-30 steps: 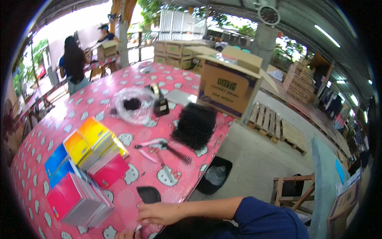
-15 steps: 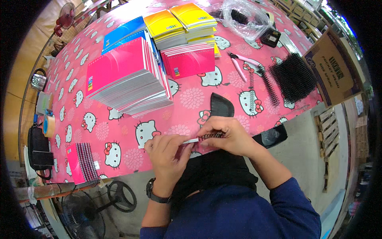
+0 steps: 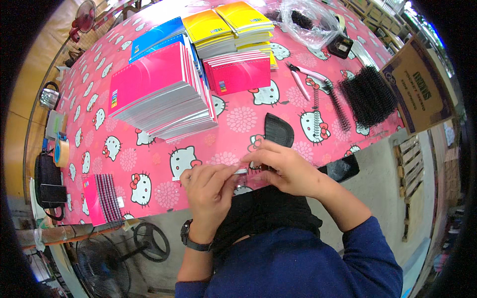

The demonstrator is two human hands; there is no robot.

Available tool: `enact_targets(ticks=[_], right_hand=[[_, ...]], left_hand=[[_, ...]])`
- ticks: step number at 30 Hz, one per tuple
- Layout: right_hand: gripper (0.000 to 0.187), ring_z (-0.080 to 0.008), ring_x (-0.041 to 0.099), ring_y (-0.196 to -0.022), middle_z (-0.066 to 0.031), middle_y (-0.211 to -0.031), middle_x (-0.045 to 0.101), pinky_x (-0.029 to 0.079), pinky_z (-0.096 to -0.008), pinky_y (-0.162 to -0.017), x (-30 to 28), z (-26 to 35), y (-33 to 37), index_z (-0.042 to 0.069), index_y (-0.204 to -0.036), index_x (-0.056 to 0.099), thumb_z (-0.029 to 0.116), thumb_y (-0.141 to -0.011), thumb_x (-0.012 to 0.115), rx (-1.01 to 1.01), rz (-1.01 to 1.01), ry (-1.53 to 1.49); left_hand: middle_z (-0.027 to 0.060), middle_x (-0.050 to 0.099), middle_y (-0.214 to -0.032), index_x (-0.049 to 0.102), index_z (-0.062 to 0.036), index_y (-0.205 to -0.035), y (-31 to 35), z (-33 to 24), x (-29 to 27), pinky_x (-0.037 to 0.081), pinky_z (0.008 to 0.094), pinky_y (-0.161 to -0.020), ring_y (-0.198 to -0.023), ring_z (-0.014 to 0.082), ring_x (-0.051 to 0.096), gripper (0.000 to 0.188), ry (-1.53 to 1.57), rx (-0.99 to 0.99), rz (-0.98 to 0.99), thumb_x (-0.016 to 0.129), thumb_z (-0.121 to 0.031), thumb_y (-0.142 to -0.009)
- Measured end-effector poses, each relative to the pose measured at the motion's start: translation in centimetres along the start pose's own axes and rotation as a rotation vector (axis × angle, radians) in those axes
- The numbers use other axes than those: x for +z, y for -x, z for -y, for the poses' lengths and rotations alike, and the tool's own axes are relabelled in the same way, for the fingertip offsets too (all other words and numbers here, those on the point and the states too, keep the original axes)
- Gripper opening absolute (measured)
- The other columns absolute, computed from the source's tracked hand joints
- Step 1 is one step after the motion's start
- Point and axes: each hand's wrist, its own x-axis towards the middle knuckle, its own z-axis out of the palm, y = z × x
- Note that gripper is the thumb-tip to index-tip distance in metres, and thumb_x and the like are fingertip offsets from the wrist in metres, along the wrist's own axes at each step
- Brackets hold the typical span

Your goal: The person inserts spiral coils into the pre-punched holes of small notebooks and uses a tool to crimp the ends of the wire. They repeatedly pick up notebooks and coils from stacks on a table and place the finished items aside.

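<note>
In front of my body, over the table's near edge, my left hand [image 3: 208, 188] is closed on a thin notepad [image 3: 240, 172], seen edge-on with its white page edge up. My right hand [image 3: 293, 171] is at the right end of this notepad. Its index finger and thumb are spread apart, slightly blurred; the black spiral coil seen there before does not show clearly now. Just beyond my right hand lies a black curved flat piece [image 3: 278, 130]. Farther right are a loose black coil [image 3: 338, 107], a pale coil [image 3: 316, 116] and pink-handled cutters [image 3: 299, 83].
Pink, blue and yellow notepads stand in stacks [image 3: 159, 94] at the back left. Bound pink notepads [image 3: 102, 198] lie near left. A heap of black coils [image 3: 367, 97] sits beside a cardboard box [image 3: 417, 87]. A plastic bag [image 3: 308, 25] and tape roll [image 3: 61, 153] are also there.
My right hand's index finger and thumb have moved apart, and the black coil that was between them no longer shows clearly. My left hand keeps its hold on the notepad.
</note>
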Motion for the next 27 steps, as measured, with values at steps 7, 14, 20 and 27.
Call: enact_targets(ticks=[7,14,20,27], right_hand=[[0.044,-0.0205,0.06,-0.083,-0.0121,-0.095,0.061,0.049,-0.0329,-0.07,-0.6,1.1,-0.3,0.006,-0.124,0.05,0.005,-0.082,0.064,0.305,0.126,-0.249],[0.05,-0.0339,0.047,-0.115,-0.0192,-0.116,0.054,0.039,-0.041,-0.095,-4.0,-3.4,-0.3,0.005,-0.117,0.053,0.024,-0.074,0.07,0.12,-0.059,0.325],[0.064,-0.0381,0.039,-0.121,-0.0201,-0.128,0.045,0.033,-0.0454,-0.101,-3.4,-5.3,0.9,0.014,-0.118,0.056,0.036,-0.062,0.078,0.212,0.18,0.466],[0.053,-0.0314,0.051,-0.11,-0.016,-0.109,0.059,0.034,-0.0419,-0.099,-2.9,-4.6,0.1,0.007,-0.108,0.065,0.046,-0.072,0.07,0.169,0.242,-0.597]], left_hand=[[-0.0055,0.06,-0.089,0.064,-0.0179,-0.099,0.2,-1.1,0.4,0.024,0.0431,-0.086,-0.086,0.0142,0.053,0.031,-0.017,0.009,0.053,0.073,-0.019,-0.07],[-0.006,0.059,-0.09,0.064,-0.0205,-0.095,0.4,-0.7,0.4,0.021,0.0458,-0.09,-0.088,0.0153,0.053,0.023,-0.114,-0.005,0.157,0.07,-0.024,-0.073],[-0.0057,0.058,-0.093,0.064,-0.0201,-0.089,0.0,-0.1,0.6,0.014,0.0548,-0.097,-0.096,0.0166,0.052,0.026,-0.117,0.096,0.127,0.072,-0.034,-0.07],[-0.0058,0.058,-0.083,0.064,-0.019,-0.08,0.4,2.5,-0.3,0.012,0.0585,-0.098,-0.092,0.0167,0.054,0.026,-0.023,0.027,0.057,0.079,-0.023,-0.059]])
